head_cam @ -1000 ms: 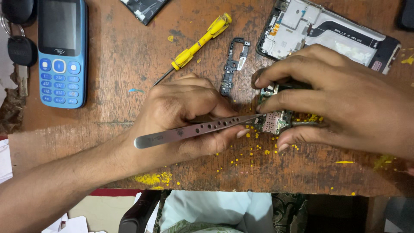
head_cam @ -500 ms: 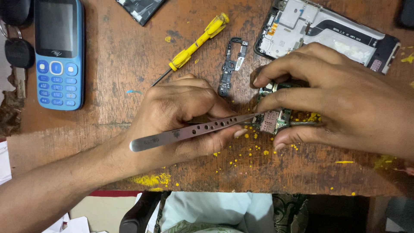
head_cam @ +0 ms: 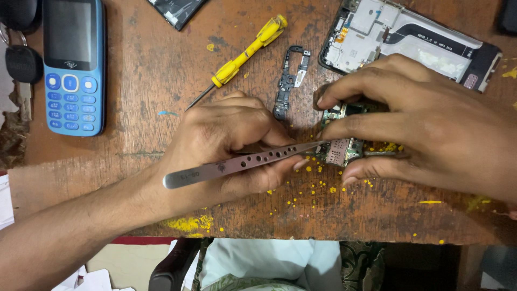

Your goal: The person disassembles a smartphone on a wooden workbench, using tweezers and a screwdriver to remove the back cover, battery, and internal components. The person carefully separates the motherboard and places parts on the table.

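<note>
Right now the small circuit board (head_cam: pixel 340 146), green with metal shields and a perforated silver patch, is lying on the wooden table (head_cam: pixel 134 145) near its front edge, and the right hand (head_cam: pixel 425 134) is pinning it there, fingers curled together over the top and thumb pressing against its lower side. The left hand (head_cam: pixel 231 145) is gripping a pair of long grey metal tweezers (head_cam: pixel 242 161), its fingers closed around the flat, hole-punched shaft, and the fine tips are touching the board's left edge; whether the tips are pinching anything I cannot tell. Just beyond the board, a narrow black flex piece (head_cam: pixel 288 81) with small connectors is lying flat on the wood. Further back on the right, an opened phone frame (head_cam: pixel 409 43) is sitting like a shallow tray, showing white plastic plates, a strip of orange ribbon and a dark lower end inside its rim. Left of the flex piece, a slim yellow-handled screwdriver (head_cam: pixel 245 56) is resting at a slant, its dark tip pointing toward the left hand. Yellow crumbs and smears are scattering across the scratched, worn brown tabletop, thickest around the board and along the front edge. Well apart on the far left, a blue keypad phone (head_cam: pixel 72 64) with a dark screen is lying face up, and a black key fob (head_cam: pixel 21 62) is lying just beside it.
</note>
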